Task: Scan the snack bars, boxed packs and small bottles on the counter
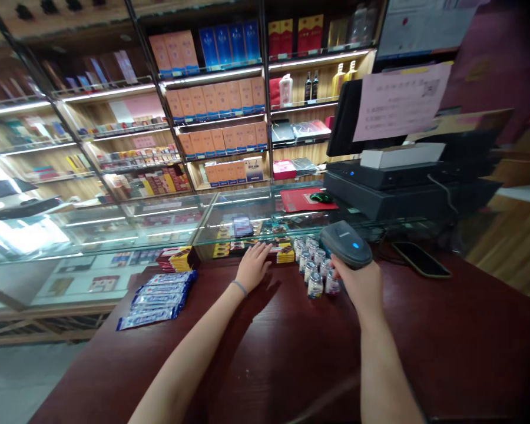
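A person's right hand (364,288) was wrapped around a scanner (347,242), close beside small upright jars (314,285) on a dark red counter (287,365). The left hand (252,264), fingers extended, lay near yellow boxes (285,253), contact unclear. A low swing of the scanner could have toppled the tightly grouped jars.
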Action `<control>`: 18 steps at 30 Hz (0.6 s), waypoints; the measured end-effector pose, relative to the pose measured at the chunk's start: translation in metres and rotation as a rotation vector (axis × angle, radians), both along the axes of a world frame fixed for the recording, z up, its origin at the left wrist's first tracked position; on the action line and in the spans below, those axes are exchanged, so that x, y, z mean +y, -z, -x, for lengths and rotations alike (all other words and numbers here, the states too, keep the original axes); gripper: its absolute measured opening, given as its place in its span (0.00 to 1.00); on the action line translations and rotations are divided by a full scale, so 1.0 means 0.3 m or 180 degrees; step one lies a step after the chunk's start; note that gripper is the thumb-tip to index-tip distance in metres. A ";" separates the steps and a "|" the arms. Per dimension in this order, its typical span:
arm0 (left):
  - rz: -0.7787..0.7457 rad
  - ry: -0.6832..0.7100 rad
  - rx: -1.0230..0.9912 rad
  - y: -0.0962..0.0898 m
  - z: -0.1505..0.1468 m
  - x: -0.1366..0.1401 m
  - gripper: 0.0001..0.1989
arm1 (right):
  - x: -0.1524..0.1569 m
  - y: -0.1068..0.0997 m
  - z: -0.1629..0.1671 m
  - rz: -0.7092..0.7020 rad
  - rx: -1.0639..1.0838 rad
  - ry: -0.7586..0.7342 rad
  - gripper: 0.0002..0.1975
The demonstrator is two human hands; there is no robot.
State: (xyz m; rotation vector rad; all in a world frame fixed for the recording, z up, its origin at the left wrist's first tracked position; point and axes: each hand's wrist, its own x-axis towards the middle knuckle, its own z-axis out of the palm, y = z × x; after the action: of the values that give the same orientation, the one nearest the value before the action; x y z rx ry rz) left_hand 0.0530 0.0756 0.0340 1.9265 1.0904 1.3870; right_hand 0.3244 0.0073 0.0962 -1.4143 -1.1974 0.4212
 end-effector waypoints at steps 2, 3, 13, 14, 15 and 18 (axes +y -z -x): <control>-0.0079 -0.0211 0.0041 -0.033 0.083 -0.041 0.25 | 0.005 0.005 0.035 -0.0066 -0.0037 -0.0095 0.15; -0.0149 -0.0366 0.0130 -0.045 0.131 -0.057 0.25 | 0.008 0.008 0.056 -0.0093 -0.0078 -0.0136 0.15; -0.0611 -0.1975 0.2107 -0.037 0.680 -0.156 0.27 | -0.011 0.072 0.309 -0.0368 -0.0520 -0.0743 0.14; -0.0577 -0.2060 0.2214 -0.031 0.721 -0.163 0.27 | -0.015 0.084 0.332 -0.0332 -0.0564 -0.0798 0.15; -0.0528 -0.2137 0.2312 -0.024 0.758 -0.169 0.28 | -0.019 0.095 0.354 -0.0301 -0.0600 -0.0854 0.14; -0.0323 -0.2312 0.2572 -0.004 0.841 -0.178 0.30 | -0.035 0.125 0.415 -0.0395 -0.0773 -0.1002 0.14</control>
State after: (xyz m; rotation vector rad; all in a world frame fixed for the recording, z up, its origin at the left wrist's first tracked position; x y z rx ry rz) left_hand -0.1993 0.0221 0.0352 2.3510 2.3065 0.9503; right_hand 0.2000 -0.0031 0.0586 -1.1964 -1.6266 0.3906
